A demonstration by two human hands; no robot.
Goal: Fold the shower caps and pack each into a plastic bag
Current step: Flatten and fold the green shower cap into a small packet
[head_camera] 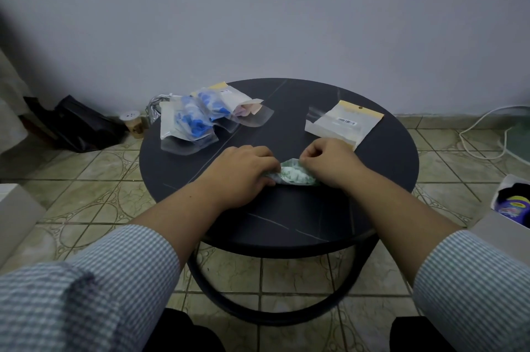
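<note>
**Two hands on a small folded cap**

A white shower cap with green marks lies on the round dark table, near the middle, on the side close to the person. It is bunched up small.

The left hand lies over the cap's left end. Its fingers bend down onto the cap and hold that end against the table. The right hand is curled up tight, and its fingertips pinch the cap's top right edge (only a little of the cap shows between the two hands).

Just behind the right hand lies an empty plastic bag with a yellow strip and a barcode. It is flat on the table.

At the far left of the table is a pile of packed bags. Blue and white things show through them, and one has pink inside.

Both arms wear checked sleeves. The floor has green tiles. A black bag leans by the wall, and a white cord lies on the floor at the right.
</note>
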